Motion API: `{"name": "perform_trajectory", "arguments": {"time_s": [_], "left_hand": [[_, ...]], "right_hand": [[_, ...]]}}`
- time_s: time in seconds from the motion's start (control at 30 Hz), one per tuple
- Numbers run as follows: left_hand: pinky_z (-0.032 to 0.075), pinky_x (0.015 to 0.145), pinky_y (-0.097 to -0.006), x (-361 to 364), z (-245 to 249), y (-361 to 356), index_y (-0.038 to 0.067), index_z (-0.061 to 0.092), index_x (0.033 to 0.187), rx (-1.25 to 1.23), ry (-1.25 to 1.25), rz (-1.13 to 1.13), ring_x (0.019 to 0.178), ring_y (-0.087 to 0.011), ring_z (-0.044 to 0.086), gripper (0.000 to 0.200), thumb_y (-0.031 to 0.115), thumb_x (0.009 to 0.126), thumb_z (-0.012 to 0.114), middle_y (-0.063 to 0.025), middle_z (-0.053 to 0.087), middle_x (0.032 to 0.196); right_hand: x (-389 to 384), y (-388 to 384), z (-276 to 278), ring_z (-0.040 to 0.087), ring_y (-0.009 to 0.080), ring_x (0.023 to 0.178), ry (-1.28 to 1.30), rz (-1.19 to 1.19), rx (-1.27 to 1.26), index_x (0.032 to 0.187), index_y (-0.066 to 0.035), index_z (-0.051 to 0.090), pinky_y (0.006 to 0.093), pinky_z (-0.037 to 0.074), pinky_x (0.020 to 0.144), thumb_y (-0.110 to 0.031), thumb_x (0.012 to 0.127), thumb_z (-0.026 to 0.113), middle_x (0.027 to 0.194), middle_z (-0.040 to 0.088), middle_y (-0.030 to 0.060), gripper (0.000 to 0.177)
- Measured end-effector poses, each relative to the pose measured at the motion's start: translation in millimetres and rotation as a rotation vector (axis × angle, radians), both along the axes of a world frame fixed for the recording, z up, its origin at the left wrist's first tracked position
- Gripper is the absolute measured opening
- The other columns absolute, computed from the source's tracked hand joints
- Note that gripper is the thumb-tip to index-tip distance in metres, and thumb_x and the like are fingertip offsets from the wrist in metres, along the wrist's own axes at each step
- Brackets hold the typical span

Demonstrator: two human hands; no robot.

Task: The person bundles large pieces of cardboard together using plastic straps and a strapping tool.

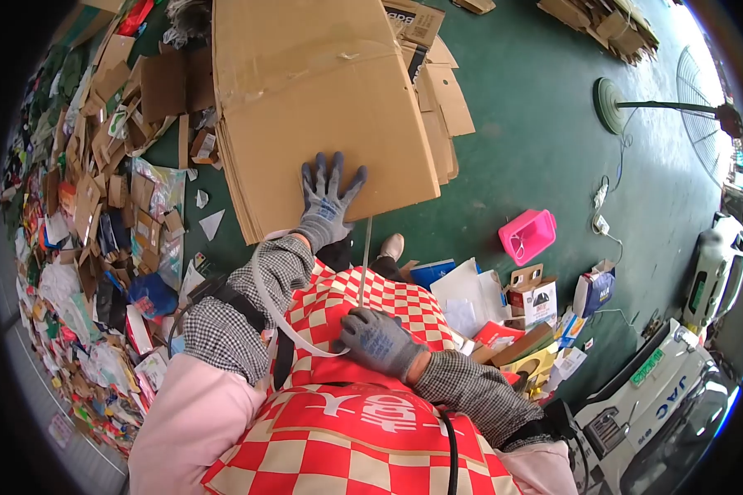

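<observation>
Green floor (pixel 504 190), flattened cardboard (pixel 322 124), pink basket (pixel 528 237)

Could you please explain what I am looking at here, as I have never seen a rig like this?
There is no machine at work, only a person wearing gloves. The single picture comes from a camera on their head, looking forward and down, so the checked apron below is their own. The left hand lies spread on a stack of flattened cardboard. The right hand is closed around a thin pale strap. On the green floor, a pink basket and some boxes and papers are to the right; a large heap of mixed scrap spreads on the left.
</observation>
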State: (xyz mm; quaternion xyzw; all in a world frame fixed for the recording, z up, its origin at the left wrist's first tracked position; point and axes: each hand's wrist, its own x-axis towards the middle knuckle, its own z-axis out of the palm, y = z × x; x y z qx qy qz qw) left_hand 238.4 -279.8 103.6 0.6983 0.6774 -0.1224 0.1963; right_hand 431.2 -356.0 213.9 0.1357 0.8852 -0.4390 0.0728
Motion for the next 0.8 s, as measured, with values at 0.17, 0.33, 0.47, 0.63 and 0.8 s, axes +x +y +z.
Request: {"name": "perform_trajectory", "arguments": {"time_s": [0.17, 0.33, 0.47, 0.63, 0.8], "left_hand": [[-0.004, 0.099, -0.0649, -1.8, 5.8, -0.1, 0.023, 0.001, 0.142, -0.013, -0.011, 0.0, 0.129, -0.0506, -0.011, 0.11, 0.044, 0.06, 0.07, -0.025, -0.009, 0.144], [-0.005, 0.1, -0.0635, -6.7, 10.2, 3.3, 0.025, 0.003, 0.142, -0.083, -0.041, -0.006, 0.129, -0.0504, -0.012, 0.108, 0.041, 0.06, 0.07, -0.025, -0.01, 0.144], [-0.002, 0.101, -0.0639, -2.4, -63.7, -14.7, 0.021, 0.021, 0.14, 0.498, -1.264, 0.425, 0.13, -0.0491, 0.0, 0.088, 0.061, 0.069, 0.052, -0.0232, 0.006, 0.144], [0.003, 0.102, -0.0597, -29.7, -18.2, 3.1, 0.025, 0.024, 0.138, -0.217, -0.353, -0.034, 0.132, -0.0399, 0.005, 0.081, 0.061, 0.071, 0.051, -0.0161, 0.013, 0.145], [0.035, 0.095, -0.0362, -80.3, -10.6, 26.6, 0.017, 0.058, 0.113, 0.07, -0.989, 0.411, 0.115, -0.0241, 0.046, 0.04, 0.043, 0.082, 0.054, -0.0099, 0.054, 0.119]], "right_hand": [[-0.1, 7.0, 18.4, 0.05, 0.0218, 0.091, -0.057, -0.029, 0.184, 0.087, -0.012, 0.057, 0.0356, 0.043, 0.071, -0.022, 0.076, 0.052, 0.093, 0.052, 0.0065, 0.016], [-32.9, 39.1, 41.9, 0.052, 0.0218, 0.089, 0.028, -0.04, 0.222, 0.092, -0.012, 0.058, 0.0358, 0.044, 0.068, -0.022, 0.075, 0.054, 0.094, 0.053, 0.0068, 0.02], [-95.2, 118.8, 66.4, 0.059, 0.0249, 0.076, 0.184, -0.373, 0.093, 0.079, -0.009, 0.06, 0.0378, 0.046, 0.067, -0.025, 0.083, 0.054, 0.081, 0.059, 0.0074, 0.017], [-190.8, 222.0, 62.7, 0.057, 0.0312, 0.09, 0.013, -0.141, 0.085, 0.096, -0.005, 0.058, 0.0411, 0.044, 0.079, -0.036, 0.087, 0.047, 0.095, 0.059, 0.0109, 0.034], [-257.3, 297.1, -20.8, 0.057, 0.0247, 0.096, -0.1, 0.006, -0.081, 0.106, -0.009, 0.059, 0.037, 0.044, 0.082, -0.034, 0.088, 0.048, 0.108, 0.059, 0.009, 0.032]]}}
